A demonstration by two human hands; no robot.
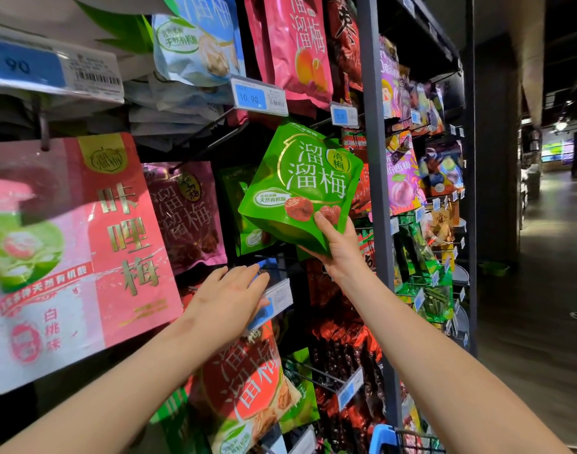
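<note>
Green snack bag [300, 185] pinched at its bottom corner.
Right hand [341, 247] grips beneath it; left hand [229, 298], fingers straight, touches a price tag [279, 298].

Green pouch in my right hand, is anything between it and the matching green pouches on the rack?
Nothing visible. The right hand holds the green pouch just in front of the hanging green pouches. The left hand rests lower, on a price tag, off that path. Their peg is hidden.

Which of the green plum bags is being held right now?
The front green bag with white lettering, tilted and pinched at its bottom corner by the right grip; the darker green bag behind it hangs untouched.
</note>
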